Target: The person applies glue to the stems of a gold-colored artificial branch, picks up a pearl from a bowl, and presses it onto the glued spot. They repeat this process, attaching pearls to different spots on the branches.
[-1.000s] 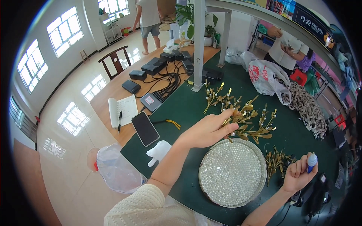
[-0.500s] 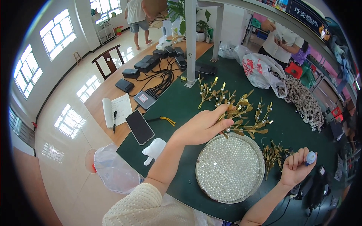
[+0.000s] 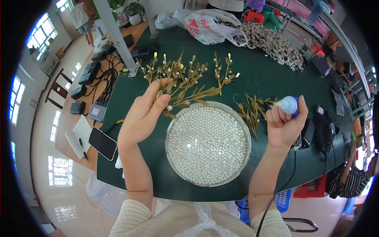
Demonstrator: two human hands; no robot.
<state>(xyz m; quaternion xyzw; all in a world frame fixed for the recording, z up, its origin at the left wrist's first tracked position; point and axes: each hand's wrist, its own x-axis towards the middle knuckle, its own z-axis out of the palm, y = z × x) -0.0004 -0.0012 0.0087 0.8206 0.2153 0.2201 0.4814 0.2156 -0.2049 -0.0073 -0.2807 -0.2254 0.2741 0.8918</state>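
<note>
My left hand is closed, pinching a gold leafy sprig with white pearl beads along its twigs, beyond the left edge of the round tray. Other beaded sprigs overlap it, so the exact one held is hard to separate. In my right hand is a small blue glue bottle, its pale nozzle pointing left. A round tray full of white pearl beads lies between my forearms. Near the bottle, a gold sprig without visible beads rests on the table. One beaded sprig lies farther back.
A phone, a notepad with a pen and black adapters with cables are at left. A metal post rises behind. Toward the back lie a plastic bag and a grey chain-like heap. Black devices sit at right.
The view has swung right and lower. My right hand has risen and turned, with the glue bottle's nozzle now facing left. My left hand still holds the sprig, now left of the tray.
</note>
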